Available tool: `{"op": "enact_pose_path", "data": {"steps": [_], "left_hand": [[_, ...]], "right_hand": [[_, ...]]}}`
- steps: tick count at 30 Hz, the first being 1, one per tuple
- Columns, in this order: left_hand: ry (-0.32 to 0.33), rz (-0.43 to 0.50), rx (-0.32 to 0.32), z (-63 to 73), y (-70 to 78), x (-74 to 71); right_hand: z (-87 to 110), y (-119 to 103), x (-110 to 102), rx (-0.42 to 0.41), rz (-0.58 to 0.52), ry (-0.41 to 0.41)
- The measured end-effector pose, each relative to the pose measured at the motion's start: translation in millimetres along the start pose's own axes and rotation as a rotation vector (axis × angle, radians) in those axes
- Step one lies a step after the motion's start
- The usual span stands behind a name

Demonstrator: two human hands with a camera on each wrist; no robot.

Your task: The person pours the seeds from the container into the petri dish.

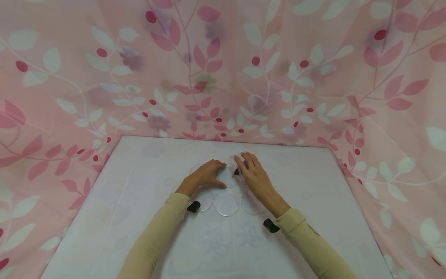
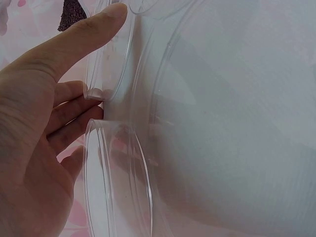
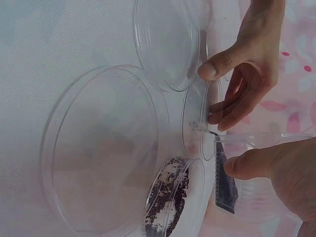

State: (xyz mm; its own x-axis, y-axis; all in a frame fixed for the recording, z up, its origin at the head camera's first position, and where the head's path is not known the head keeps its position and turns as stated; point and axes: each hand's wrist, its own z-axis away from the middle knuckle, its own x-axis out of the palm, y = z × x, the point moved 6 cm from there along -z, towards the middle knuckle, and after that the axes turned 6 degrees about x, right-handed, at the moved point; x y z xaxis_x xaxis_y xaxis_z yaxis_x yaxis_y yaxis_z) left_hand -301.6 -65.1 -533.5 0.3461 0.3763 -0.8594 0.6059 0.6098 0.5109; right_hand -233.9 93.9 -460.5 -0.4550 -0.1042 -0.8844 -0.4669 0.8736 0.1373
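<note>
Right hand [image 1: 255, 179]: grip narrowed on a clear, thin-walled plastic tub [image 3: 254, 202], thumb pressed to the wall; the fingers behind are partly hidden. Tub is tilted, its edge near the round, shallow, clear plastic dish [image 1: 226, 178] in the middle of the back row on the white-covered desk [image 1: 122, 232]. Dark, fine granules [image 3: 226, 195] are banked at the tub's low side; a few specks lie in that middle dish.

Left hand [image 1: 208, 173]: grip wide, thumb and fingers apart on either side of the middle dish, at its edge. Whether it bears any weight on the rim, I cannot tell from here.

Neighbouring dish [image 3: 197, 182], same clear sort, has a scatter of dark granules across its floor. Clear front-row dish [image 1: 226, 202] sits just beside the middle one.

Handling, my estimate: tub light and a little springy; too hard a squeeze could flex the wall and jerk the granules out. Best held high on opposite walls, clear of the pouring edge. Granules probably dry and free-running, apt to slide all at once. Dishes likely light, stiff, slick, prone to skid if knocked, and brittle if pressed. Take one by the outer rim at opposite points, fingertips out of the floor.
</note>
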Motion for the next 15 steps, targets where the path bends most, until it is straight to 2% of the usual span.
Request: {"op": "enact_pose_path", "data": {"steps": [15], "left_hand": [[0.014, -0.015, 0.017, 0.5, -0.5, 1.1]], "right_hand": [[0.4, -1.6, 0.0, 0.015, -0.012, 0.005]]}}
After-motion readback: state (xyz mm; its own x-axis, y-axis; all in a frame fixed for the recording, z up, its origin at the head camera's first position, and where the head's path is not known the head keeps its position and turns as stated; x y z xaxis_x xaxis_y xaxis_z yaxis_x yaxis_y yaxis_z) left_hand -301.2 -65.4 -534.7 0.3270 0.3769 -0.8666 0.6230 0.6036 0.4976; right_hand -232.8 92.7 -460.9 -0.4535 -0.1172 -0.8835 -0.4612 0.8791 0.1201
